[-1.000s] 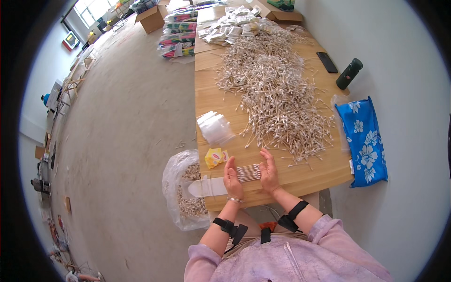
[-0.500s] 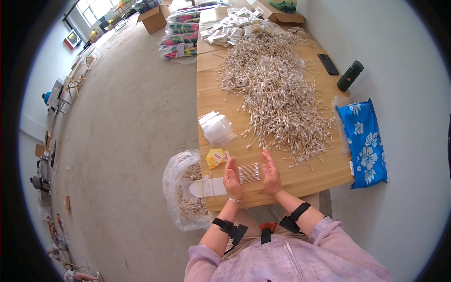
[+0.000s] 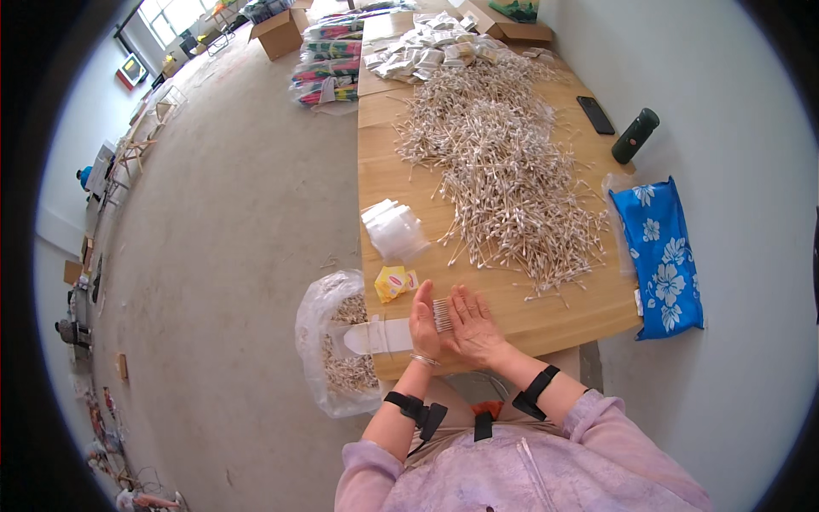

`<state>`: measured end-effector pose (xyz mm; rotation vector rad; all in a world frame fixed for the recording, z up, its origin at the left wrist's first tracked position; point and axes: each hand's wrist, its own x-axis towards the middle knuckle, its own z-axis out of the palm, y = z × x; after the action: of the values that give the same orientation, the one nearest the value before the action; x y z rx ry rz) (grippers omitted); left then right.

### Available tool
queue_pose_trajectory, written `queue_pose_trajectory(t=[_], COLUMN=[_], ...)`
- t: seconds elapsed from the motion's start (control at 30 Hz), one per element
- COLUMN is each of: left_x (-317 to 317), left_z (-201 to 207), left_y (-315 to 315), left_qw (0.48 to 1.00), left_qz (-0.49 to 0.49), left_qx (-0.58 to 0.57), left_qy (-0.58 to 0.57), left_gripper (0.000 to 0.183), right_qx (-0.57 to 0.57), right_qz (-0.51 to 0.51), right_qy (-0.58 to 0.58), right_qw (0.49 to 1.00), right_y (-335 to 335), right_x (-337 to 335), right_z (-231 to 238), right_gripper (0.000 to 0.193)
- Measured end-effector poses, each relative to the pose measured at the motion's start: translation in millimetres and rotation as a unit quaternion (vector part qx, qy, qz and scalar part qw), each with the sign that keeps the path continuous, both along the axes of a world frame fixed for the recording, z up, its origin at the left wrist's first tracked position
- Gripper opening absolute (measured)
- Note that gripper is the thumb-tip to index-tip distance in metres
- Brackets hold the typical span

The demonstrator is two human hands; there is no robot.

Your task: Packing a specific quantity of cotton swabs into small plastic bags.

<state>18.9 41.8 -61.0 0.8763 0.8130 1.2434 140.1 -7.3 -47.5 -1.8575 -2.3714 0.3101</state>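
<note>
A row of cotton swabs (image 3: pixel 442 315) lies side by side on the table near its front edge, partly covered by my right hand. My right hand (image 3: pixel 474 329) rests flat over the row's right part, palm down with the fingers stretched out. Standing on its edge at the row's left end is my left hand (image 3: pixel 424 322), its fingers straight and pointing away from me. Left of it lies a flat white strip with a rounded end (image 3: pixel 375 336), which juts past the table's left edge. Just beyond my left hand are small yellow printed cards (image 3: pixel 394 283).
A large heap of loose cotton swabs (image 3: pixel 503 171) covers the table's middle, with small filled packets (image 3: pixel 431 47) behind it. Clear plastic bags (image 3: pixel 394 230) lie at the left edge. On the right are a phone (image 3: pixel 595 115), a dark bottle (image 3: pixel 636 136) and a blue floral pack (image 3: pixel 661 256). A swab-filled bag (image 3: pixel 341 375) hangs left.
My right hand has moved left and turned from its edge to palm down over the swabs. My left hand has barely moved.
</note>
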Motion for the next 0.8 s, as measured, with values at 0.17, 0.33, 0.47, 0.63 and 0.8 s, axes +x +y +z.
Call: queue_pose_trajectory(t=[0.17,0.33,0.47,0.63,0.8], left_x=[4.3,-1.4,1.8,6.4,1.3], left_z=[8.6,-1.5,-4.1,-13.2,-25.9], left_y=[-1.0,-0.2,0.0,0.6,2.4], left_qw=[1.000,1.000,1.000,0.998,0.998], left_qz=[-0.013,-0.001,0.013,0.058,0.062], left_qx=[-0.014,-0.016,-0.016,-0.018,-0.002], left_qy=[0.014,-0.001,-0.020,-0.028,-0.011], left_gripper=[0.062,0.061,0.059,0.057,0.056], right_qx=[-0.012,-0.057,0.000,0.079,0.090], right_qz=[0.015,0.025,0.003,-0.135,-0.185], right_qy=[-0.038,-0.077,0.120,0.487,0.579], right_qw=[0.999,0.995,0.993,0.859,0.789], right_y=[-1.2,0.8,3.0,17.0,25.0], right_x=[4.1,-0.2,14.0,19.3,-2.5], right_z=[6.3,17.0,7.3,0.8,-0.5], right_gripper=[0.098,0.097,0.076,0.055,0.048])
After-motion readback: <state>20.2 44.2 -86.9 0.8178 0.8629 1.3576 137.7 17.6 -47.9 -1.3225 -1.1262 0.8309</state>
